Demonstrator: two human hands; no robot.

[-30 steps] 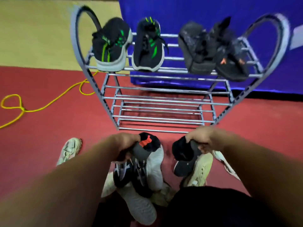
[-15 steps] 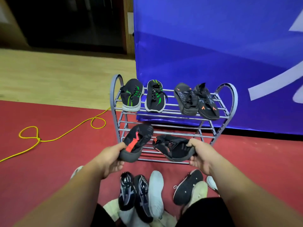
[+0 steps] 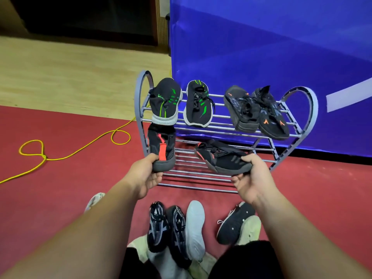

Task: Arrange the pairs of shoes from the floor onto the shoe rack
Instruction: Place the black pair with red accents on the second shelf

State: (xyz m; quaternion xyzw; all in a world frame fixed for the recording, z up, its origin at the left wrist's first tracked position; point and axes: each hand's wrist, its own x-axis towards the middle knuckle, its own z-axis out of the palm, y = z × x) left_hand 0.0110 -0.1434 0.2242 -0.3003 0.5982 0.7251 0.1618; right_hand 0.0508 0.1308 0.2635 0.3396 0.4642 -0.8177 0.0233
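A grey metal shoe rack (image 3: 308, 109) stands on the red floor against a blue banner. Its top shelf holds a black-and-green pair (image 3: 198, 105) on the left and a black-and-orange pair (image 3: 259, 111) on the right. My left hand (image 3: 146, 176) grips the toe of a black shoe with a red stripe (image 3: 162, 148), held upright at the rack's left end in front of the middle shelf. My right hand (image 3: 251, 178) holds the matching shoe (image 3: 221, 158) by its toe, tilted over the lower bars.
Several shoes lie on the floor near me: a black-grey pair (image 3: 167, 228), a white shoe (image 3: 194, 226), a black shoe (image 3: 233, 224) on a cream one, another pale shoe (image 3: 94, 200) at left. A yellow cable (image 3: 80, 152) loops left of the rack.
Both hands lifted the black-and-red shoes off the floor pile and carried them forward to the rack. The left shoe has turned upright; the view has pulled back and up.
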